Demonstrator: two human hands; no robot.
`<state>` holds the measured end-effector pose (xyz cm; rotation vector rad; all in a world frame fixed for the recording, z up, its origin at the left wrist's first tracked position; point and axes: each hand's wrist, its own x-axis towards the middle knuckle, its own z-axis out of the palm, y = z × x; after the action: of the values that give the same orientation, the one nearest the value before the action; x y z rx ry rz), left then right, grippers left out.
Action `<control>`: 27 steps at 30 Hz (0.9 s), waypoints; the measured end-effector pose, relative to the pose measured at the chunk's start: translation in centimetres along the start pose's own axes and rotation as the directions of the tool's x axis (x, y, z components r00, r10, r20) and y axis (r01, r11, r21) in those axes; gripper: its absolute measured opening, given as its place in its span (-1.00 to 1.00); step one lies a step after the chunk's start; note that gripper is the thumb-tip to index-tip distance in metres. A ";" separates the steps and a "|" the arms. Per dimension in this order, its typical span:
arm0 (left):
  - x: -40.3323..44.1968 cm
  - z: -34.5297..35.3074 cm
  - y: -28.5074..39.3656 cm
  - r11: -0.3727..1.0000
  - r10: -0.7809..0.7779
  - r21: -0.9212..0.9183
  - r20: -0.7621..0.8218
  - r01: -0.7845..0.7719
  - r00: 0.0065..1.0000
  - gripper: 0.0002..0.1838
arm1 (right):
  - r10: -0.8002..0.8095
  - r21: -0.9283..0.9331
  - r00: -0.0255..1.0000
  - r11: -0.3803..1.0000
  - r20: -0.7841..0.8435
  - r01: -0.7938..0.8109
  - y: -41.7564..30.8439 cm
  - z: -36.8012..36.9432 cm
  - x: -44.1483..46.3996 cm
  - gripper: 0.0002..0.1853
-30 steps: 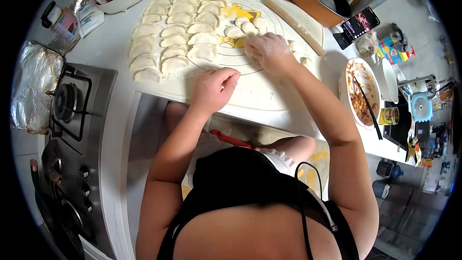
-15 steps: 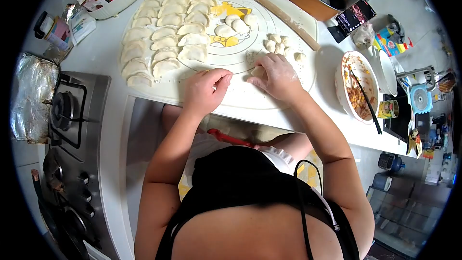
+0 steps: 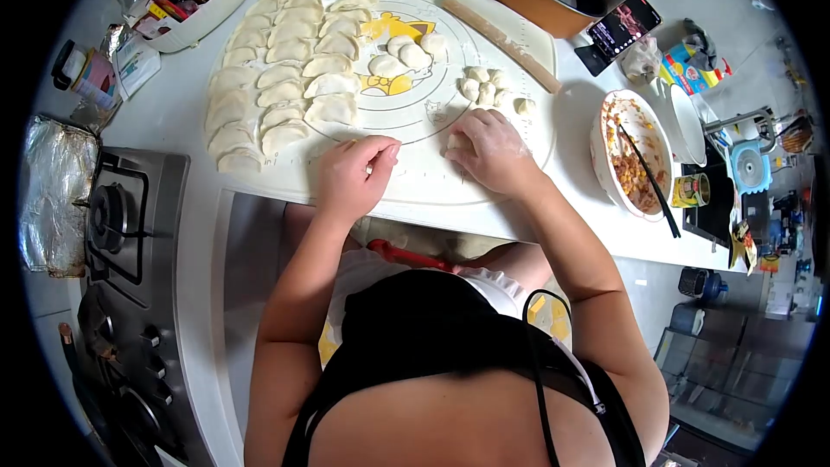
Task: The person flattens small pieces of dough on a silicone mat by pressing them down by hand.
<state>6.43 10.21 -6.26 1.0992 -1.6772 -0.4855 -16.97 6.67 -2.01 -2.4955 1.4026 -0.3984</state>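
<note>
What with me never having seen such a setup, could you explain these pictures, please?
There is no robot here. These are a person's own bare hands, and all the pictures come from one camera worn on the head, looking forward and down.

On the counter lies a round-patterned mat. It bears rows of folded dumplings on the left, flattish dough rounds near the middle, small dough lumps and a rolling pin farther right. Beside it stands a bowl of filling with chopsticks.

The left hand is curled closed, perhaps around something pale. The right hand curls down at the mat; its fingers hide whatever is beneath.
</note>
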 end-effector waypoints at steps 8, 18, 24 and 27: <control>0.0 -0.1 0.3 1.000 -0.001 0.007 0.003 0.001 1.000 -0.91 | -0.101 0.041 0.995 0.994 -0.010 0.101 -0.6 -1.1 0.0 -0.72; 0.2 -0.2 0.3 1.000 0.013 0.021 0.015 -0.014 1.000 -0.92 | -0.034 -0.081 0.994 0.996 -0.100 0.026 -0.6 -1.1 -0.1 -0.72; 0.0 0.0 0.1 1.000 0.004 0.002 0.007 -0.004 1.000 -0.92 | 0.096 -0.036 0.994 0.995 0.044 -0.095 0.2 -0.2 0.0 -0.65; 0.1 -0.1 0.1 1.000 0.012 -0.002 -0.004 -0.012 1.000 -0.91 | 0.029 0.040 0.998 0.999 0.059 -0.031 0.3 -0.9 0.2 -0.68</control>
<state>6.44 10.22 -6.10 1.0876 -1.6786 -0.4775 -17.46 6.29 -1.31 -2.4301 1.3937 -0.3420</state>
